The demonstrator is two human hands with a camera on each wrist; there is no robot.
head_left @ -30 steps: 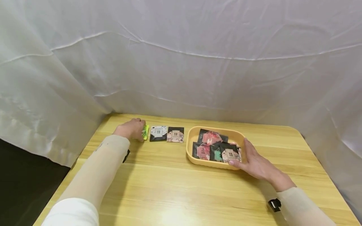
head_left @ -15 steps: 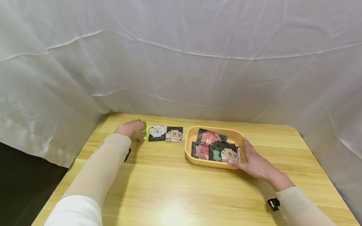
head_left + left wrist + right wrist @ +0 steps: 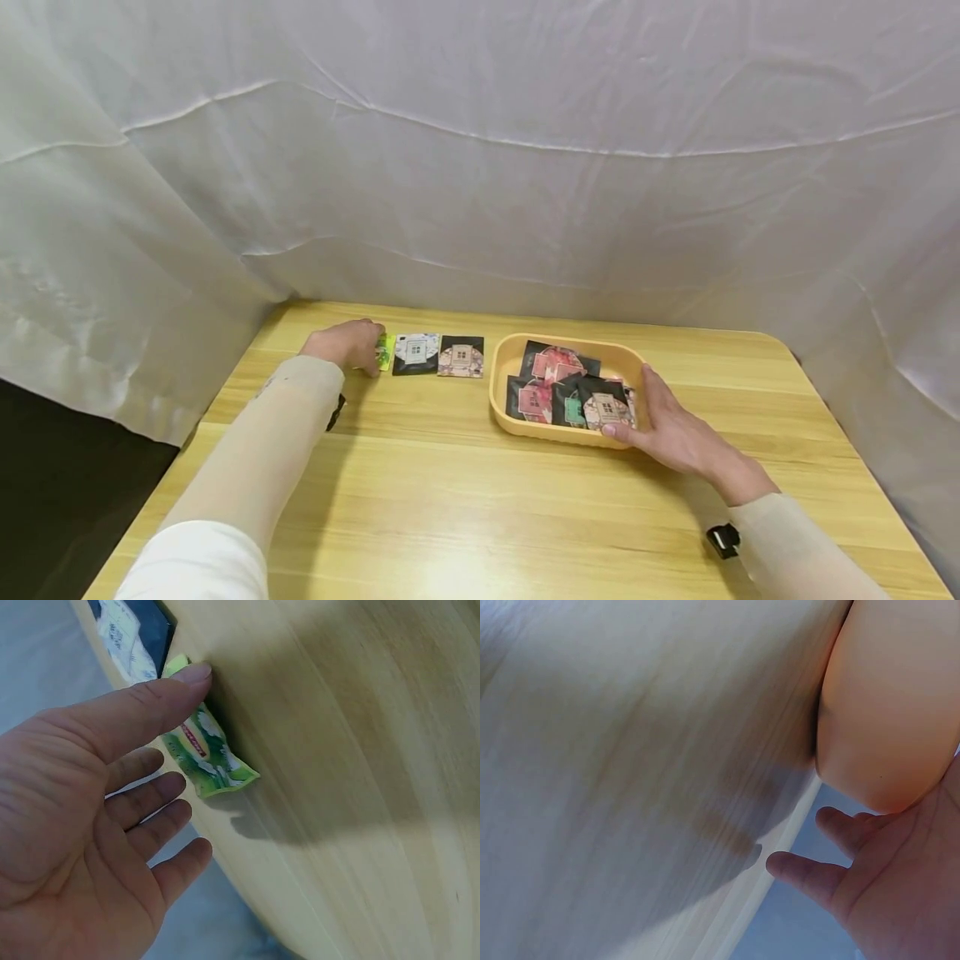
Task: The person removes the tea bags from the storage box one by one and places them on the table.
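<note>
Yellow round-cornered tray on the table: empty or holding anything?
Not empty. In the head view, black square packets with red, green and beige labels lie inside the yellow tray.

The pale wood-grained counter (image 3: 465, 508) carries a row along its far left: a green packet (image 3: 386, 352), a black-and-white packet (image 3: 416, 354) and a black-and-pink packet (image 3: 461, 357), with a yellow tray (image 3: 553, 432) just to their right.

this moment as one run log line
left hand: thumb over rectangular green packet, contact unclear | right hand: grips rounded yellow plastic tray | tray: overlapping black square packets | row: square white-and-black packet, square black-and-tan packet
</note>
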